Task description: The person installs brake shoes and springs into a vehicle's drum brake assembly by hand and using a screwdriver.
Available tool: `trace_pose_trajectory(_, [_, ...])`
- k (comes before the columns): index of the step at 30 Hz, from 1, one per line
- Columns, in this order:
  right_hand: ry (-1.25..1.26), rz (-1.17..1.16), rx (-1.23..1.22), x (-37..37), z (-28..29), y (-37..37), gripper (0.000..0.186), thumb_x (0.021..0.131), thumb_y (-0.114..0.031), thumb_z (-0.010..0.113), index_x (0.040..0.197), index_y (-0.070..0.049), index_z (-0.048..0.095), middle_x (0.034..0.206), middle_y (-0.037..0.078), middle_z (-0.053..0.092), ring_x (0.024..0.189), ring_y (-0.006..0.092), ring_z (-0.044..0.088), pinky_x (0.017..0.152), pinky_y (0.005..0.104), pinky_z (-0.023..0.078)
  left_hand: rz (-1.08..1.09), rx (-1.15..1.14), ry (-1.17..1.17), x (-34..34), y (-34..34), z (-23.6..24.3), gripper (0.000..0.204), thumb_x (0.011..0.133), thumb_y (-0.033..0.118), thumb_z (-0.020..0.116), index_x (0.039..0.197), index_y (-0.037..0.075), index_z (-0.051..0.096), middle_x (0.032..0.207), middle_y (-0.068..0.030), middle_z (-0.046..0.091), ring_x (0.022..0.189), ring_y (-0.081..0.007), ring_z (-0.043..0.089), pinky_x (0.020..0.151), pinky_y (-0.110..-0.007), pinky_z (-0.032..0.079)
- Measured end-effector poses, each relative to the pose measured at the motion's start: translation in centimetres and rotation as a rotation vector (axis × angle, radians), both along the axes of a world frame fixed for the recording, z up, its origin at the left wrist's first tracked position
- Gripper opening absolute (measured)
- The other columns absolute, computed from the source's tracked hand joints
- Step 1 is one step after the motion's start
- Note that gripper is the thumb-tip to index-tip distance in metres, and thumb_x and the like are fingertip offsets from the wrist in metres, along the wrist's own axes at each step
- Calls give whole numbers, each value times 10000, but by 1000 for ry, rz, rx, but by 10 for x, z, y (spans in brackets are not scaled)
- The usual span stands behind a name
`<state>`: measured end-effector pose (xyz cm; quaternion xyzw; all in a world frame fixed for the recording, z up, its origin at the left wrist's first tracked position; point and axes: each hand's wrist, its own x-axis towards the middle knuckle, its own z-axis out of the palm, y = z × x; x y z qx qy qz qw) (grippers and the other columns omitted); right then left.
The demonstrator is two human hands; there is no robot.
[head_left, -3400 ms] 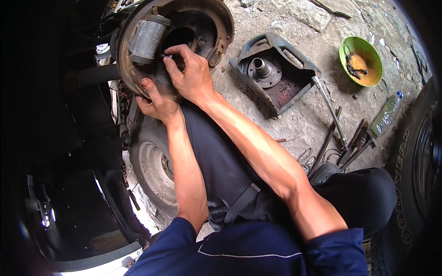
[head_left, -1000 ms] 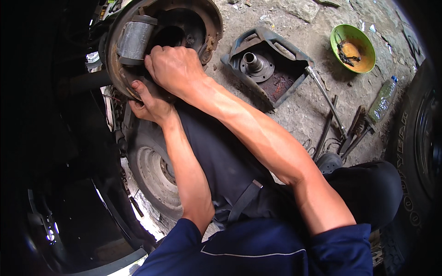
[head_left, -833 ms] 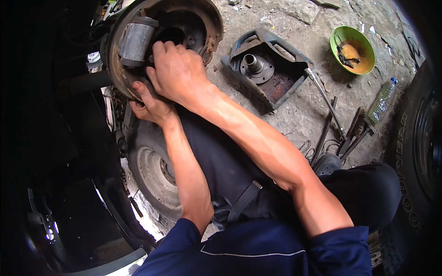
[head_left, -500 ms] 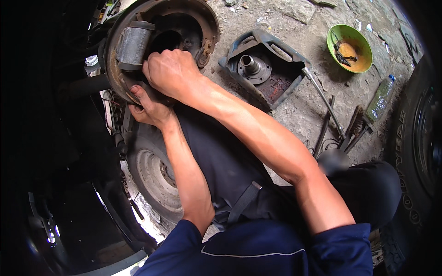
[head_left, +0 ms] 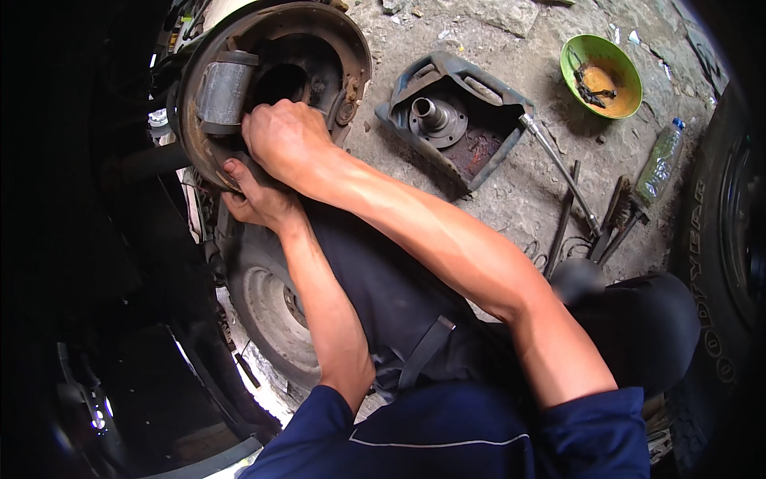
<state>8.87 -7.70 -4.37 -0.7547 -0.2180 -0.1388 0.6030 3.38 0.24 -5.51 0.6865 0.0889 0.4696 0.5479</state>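
A round, rusty drum-brake assembly stands at the upper left, with a dark opening in its middle. A grey cylinder with dark end collars sits on its left side. My left hand is closed round the assembly's lower edge, thumb on the near side. Just above it, my right hand is a fist, knuckles up, inside the assembly and right beside the cylinder's lower end. Its fingertips, and whatever they grip, are hidden behind the knuckles. On the assembly's right side a small coil spring shows.
A cut-open plastic container holds a flanged metal hub. A socket handle leans on its corner. Farther right are a green bowl and a plastic bottle. A wheel lies below my left forearm; a tyre stands far right.
The brake assembly appears slightly lower in view, and my right fist has shifted slightly down with it. My left hand keeps its hold on the lower edge.
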Motion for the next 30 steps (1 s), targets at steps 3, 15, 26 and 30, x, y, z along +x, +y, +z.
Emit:
trace_pose_trajectory(3, [-62,-181,5,-11,4,2,242,826,-176,594,806,64,586,671,203,623,626,372,681,559,427,566,44,48,47,-2,-1,1,528,884,458,699,1033,-36,590,965,-83,638,832,-168,620,735,-328,515])
trace_pose_trajectory(15, [-81,-167,-34,-8,4,-3,192,825,-162,596,822,30,588,730,193,634,649,328,673,558,403,569,18,18,64,-4,6,0,539,878,445,711,1066,-46,593,1016,-99,641,861,-184,625,761,-337,516])
trace_pose_trajectory(26, [-14,-185,52,-10,1,5,247,918,-183,532,810,39,547,706,211,638,642,359,676,580,421,563,35,8,27,-1,7,-1,487,891,400,704,1120,-25,636,1012,-102,675,833,-172,643,753,-319,522])
trace_pose_trajectory(30, [-63,-77,10,1,1,5,266,920,-186,529,796,49,539,699,286,630,706,395,679,619,466,563,25,25,-11,2,11,-6,476,898,391,696,1103,-34,633,1006,-102,672,832,-172,643,737,-326,525])
